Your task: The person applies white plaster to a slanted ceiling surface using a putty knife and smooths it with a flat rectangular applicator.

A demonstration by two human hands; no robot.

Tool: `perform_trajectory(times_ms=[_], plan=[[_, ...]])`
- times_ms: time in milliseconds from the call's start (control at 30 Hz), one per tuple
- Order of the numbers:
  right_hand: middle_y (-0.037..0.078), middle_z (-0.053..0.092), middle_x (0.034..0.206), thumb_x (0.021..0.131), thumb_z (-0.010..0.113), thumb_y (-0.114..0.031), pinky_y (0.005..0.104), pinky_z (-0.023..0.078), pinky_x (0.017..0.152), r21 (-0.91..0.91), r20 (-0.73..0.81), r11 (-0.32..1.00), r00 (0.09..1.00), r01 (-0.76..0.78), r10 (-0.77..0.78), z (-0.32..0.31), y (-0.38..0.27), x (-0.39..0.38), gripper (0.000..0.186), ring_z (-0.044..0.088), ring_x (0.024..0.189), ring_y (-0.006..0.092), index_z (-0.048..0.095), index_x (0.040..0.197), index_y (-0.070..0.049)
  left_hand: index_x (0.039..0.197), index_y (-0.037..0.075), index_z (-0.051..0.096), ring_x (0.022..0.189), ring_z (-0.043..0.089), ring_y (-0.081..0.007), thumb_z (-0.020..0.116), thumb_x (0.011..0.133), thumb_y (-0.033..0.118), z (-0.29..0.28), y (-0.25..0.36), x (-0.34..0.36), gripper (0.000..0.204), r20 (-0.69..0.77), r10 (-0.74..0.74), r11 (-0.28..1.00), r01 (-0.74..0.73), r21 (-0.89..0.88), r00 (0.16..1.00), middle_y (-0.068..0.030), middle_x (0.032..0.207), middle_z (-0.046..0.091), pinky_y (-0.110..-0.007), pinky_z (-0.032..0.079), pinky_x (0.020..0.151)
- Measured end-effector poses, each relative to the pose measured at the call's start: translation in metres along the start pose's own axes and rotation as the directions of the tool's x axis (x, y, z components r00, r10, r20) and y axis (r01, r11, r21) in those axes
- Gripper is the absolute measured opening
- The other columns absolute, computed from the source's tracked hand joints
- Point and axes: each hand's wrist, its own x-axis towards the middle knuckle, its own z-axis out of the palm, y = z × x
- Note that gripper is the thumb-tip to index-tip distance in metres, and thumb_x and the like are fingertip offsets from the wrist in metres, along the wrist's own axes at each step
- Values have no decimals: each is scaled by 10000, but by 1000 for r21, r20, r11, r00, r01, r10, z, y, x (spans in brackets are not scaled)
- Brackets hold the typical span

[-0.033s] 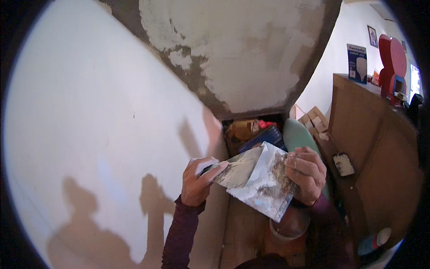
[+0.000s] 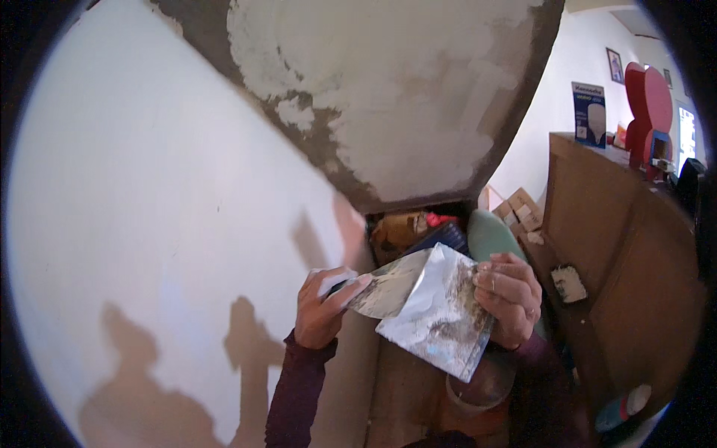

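My left hand [image 2: 323, 308] is closed around the dark handle of a putty knife [image 2: 390, 288]. Its wide, thin blade is smeared with pale paste and lies against a flat metal plate [image 2: 441, 328]. My right hand [image 2: 511, 299] grips that plate by its right edge, fingers on top; the thumb is hidden. White and dark brown smears cover the plate, which is tilted toward me. White paste coats some fingers of my left hand. Below the plate, a round bucket [image 2: 478, 388] is partly covered by it.
Overhead slopes a grey surface [image 2: 403, 104] patched with pale plaster. A white wall [image 2: 164, 187] rises at the left. To the right stands a brown wooden cabinet [image 2: 597, 209], with a paste-filled tray [image 2: 569, 284] beside it. A green rounded object [image 2: 493, 231] and cardboard box [image 2: 520, 210] lie beyond.
The view has shifted slightly, so the surroundings sit a little lower and further left. Both hands keep their hold, and the blade still rests on the plate.
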Motion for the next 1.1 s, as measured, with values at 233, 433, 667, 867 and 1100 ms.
perform_trajectory(times_ms=[233, 433, 667, 867, 1100], plan=[[179, 633, 1007, 816, 675, -176, 526, 528, 820, -97, -132, 992, 989, -79, 66, -6, 65, -34, 252, 632, 965, 329, 566, 970, -9, 1174, 148, 664, 942, 621, -310, 652, 721, -65, 34, -20, -23, 500, 163, -230, 973, 231, 13, 959, -125, 1054, 650, -404, 510, 749], [142, 646, 938, 677, 702, 52, 427, 523, 829, -420, 54, 898, 984, -135, 172, -2, 180, -101, 257, 645, 911, 323, 584, 897, -5, 1029, -23, 641, 878, 650, -341, 592, 848, -58, 100, -6, -115, 191, 283, -519, 800, 575, -171, 806, -163, 1025, 673, -410, 530, 740], [103, 665, 947, 789, 696, 3, 326, 503, 747, -111, -24, 688, 694, -717, 719, 81, 324, -179, 174, 636, 875, 220, 602, 935, 6, 1209, 39, 625, 1086, 566, -425, 651, 842, 142, 132, 2, -337, 383, 248, -915, 377, 895, 238, 319, -234, 1141, 622, -487, 432, 988], [30, 688, 967, 867, 713, -93, 285, 480, 776, 429, 25, 455, 514, -780, 857, 132, 447, -232, 207, 604, 859, 118, 646, 1040, 0, 1285, 56, 526, 1141, 541, -404, 636, 865, 183, 130, 49, -363, 453, 358, -934, -11, 1000, 20, -18, -227, 1219, 573, -469, 427, 986], [3, 678, 1019, 847, 730, -127, 262, 449, 805, 537, 65, 273, 362, -798, 930, 199, 496, -258, 270, 583, 891, 90, 666, 1084, -16, 1374, 75, 410, 1204, 511, -379, 619, 892, 231, 134, 62, -362, 547, 443, -892, -143, 984, -103, -83, -220, 1310, 517, -448, 421, 983]])
